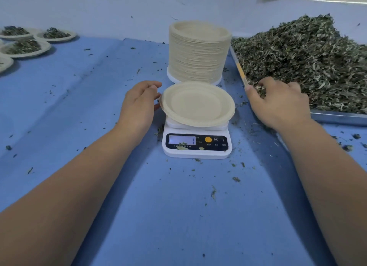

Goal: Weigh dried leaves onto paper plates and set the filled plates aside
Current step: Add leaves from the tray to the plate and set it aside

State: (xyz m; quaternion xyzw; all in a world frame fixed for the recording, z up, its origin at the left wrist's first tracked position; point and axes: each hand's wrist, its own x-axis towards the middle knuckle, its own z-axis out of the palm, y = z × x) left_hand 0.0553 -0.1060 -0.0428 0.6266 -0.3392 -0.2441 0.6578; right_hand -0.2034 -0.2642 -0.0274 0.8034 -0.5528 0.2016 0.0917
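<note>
**Fingers at the plate rim and in the leaves**

Fingers [154,87] of the left hand [137,106] curve beside the left rim of an empty paper plate [196,102], with the thumb touching that rim from the near side; whether they pinch the plate or merely steady it I cannot tell; the plate sits slightly tilted on the white scale [196,152] in the middle of the blue-covered table [178,206]; the scale's display is lit, its reading too blurred to make out. Fingers of the right hand [278,104] are curled down into the dried leaves [307,53], grasping a clump at the near left corner of the metal tray [337,115], the thumb lying by the tray's left rim; the leaves are heaped high in that tray on the right. Just beyond the scale stands a tall stack of plates [198,53]; far left lie several filled plates [56,35], each carrying a small mound of leaves; loose leaf crumbs dot the table.
</note>
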